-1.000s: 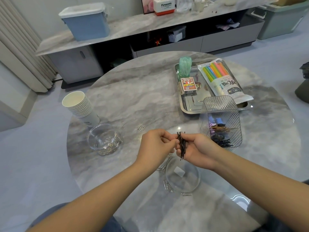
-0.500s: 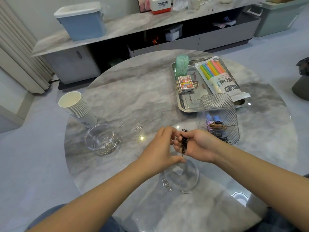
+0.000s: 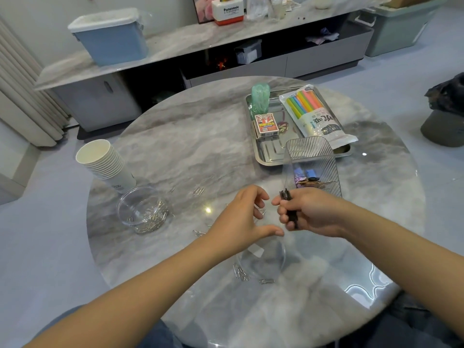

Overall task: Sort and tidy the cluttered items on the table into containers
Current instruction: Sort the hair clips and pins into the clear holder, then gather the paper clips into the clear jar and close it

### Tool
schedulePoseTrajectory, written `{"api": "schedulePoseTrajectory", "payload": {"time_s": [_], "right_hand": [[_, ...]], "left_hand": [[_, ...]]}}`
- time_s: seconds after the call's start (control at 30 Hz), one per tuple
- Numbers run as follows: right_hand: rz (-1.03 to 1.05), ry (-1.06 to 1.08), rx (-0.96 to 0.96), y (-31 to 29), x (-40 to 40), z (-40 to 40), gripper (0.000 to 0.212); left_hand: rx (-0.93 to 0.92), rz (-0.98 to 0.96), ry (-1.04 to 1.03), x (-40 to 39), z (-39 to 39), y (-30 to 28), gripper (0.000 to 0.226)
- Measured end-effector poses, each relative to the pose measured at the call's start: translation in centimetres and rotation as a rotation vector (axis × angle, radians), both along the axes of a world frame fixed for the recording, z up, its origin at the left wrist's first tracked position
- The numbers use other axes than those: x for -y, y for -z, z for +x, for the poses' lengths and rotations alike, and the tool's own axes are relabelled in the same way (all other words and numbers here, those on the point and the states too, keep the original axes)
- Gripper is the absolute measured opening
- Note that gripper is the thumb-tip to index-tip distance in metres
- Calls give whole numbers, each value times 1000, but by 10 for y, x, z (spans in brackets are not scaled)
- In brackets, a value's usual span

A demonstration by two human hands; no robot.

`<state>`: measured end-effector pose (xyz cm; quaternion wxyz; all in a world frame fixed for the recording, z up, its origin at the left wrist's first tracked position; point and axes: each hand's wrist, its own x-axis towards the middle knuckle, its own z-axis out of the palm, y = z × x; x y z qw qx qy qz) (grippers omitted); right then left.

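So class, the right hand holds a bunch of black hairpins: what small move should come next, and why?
Probably carry the black hairpins in the right hand a little forward and drop them into the ribbed clear bin. It stands just beyond that hand and already holds clips and pins, while the left hand holds nothing.

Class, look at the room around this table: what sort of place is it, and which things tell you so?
Probably a living room at home: a long low TV-style cabinet along the wall, a curtain at the left, and a round marble-look table with household odds and ends.
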<state>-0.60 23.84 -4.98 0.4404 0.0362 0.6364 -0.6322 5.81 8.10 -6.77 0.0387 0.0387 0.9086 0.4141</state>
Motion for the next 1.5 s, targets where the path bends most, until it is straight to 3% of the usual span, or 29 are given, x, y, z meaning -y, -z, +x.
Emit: {"api": "schedulePoseTrajectory", "payload": {"time_s": [0.2, 0.27, 0.37, 0.53, 0.83, 0.97, 1.07, 1.23, 1.3, 1.5], "right_hand": [[762, -508, -747, -17, -43, -27, 14], [974, -644, -901, -14, -47, -32, 14], [1089, -766, -1003, -1, -40, -29, 18], [1097, -760, -1235, 9, -41, -31, 20], [1083, -852, -1199, 2, -46, -32, 31], [1047, -675, -1270, -6, -41, -30, 29], [945, -545, -1377, -16, -33, -24, 27], [763, -673, -1321, -11, -7, -6, 26], [745, -729, -1297, -4, 4, -4, 26], [829, -893, -1147, 23, 29, 0, 42]], "left_hand": [[73, 8, -18, -19, -6, 1, 51], [98, 6, -14, -30, -10, 4, 49], [139, 15, -44, -39, -17, 13, 42], [170, 77, -153, -53, -33, 26, 34], [223, 203, -258, -62, -56, 31, 16], [203, 197, -212, -50, -51, 22, 9], [177, 91, -146, -27, -43, 16, 6], [216, -145, -135, 21, -29, 11, 18], [259, -281, -92, 39, -20, 9, 33], [462, -582, 101, 64, 4, 20, 111]]}}
